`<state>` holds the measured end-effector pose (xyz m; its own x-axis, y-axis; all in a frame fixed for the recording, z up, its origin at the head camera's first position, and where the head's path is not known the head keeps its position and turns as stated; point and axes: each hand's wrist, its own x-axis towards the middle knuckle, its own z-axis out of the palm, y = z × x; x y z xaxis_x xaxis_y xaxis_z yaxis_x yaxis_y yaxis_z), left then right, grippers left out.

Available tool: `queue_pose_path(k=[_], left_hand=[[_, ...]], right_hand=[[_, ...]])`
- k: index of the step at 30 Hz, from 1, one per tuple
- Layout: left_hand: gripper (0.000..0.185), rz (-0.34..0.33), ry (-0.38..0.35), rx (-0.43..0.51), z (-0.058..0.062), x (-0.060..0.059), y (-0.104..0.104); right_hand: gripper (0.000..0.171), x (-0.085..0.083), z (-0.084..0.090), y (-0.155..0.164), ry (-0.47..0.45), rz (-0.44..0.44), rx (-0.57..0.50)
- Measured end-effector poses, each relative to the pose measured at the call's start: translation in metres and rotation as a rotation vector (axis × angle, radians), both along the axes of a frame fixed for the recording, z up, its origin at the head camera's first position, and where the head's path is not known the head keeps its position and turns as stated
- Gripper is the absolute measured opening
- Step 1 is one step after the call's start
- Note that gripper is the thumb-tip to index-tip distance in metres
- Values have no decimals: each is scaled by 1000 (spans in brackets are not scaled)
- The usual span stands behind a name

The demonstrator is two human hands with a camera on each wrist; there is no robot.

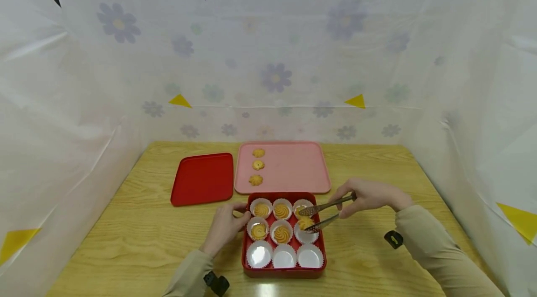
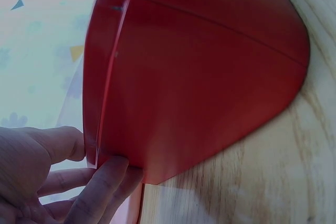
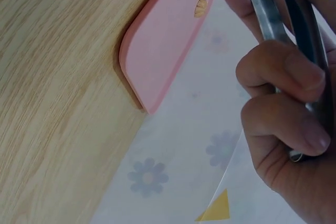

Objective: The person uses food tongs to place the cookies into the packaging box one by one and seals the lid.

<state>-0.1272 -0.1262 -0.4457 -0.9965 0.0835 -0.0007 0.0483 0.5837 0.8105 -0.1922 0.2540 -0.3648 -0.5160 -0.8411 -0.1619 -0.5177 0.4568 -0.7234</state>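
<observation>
Lower centre of the head view: red box (image 1: 283, 272) on the wooden desk (image 1: 138, 236), lined with nine white paper cups, the bottom row of cups unfilled. Right hand (image 1: 369, 196), fingers (image 3: 283, 77) curled round metal tongs (image 1: 325, 215), tips pinching a swirl cookie (image 1: 305, 223) above the middle-right cup. Left hand (image 1: 225, 227) at the box's left wall, fingers (image 2: 107, 182) pressed against its rim and side. Above the box: pink tray (image 1: 293, 169) bearing three cookies in a column. Left of the tray: red lid (image 1: 203, 178) lying flat.
</observation>
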Motion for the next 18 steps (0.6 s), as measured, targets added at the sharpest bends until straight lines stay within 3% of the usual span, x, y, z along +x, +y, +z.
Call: queue_pose_path(k=[12, 18], left_hand=[[24, 0, 1, -7, 2, 1, 1], [24, -5, -5, -5, 1, 1, 0]], right_hand=[[25, 5, 7, -18, 34, -30, 125], [26, 8, 15, -31, 97, -41, 200]])
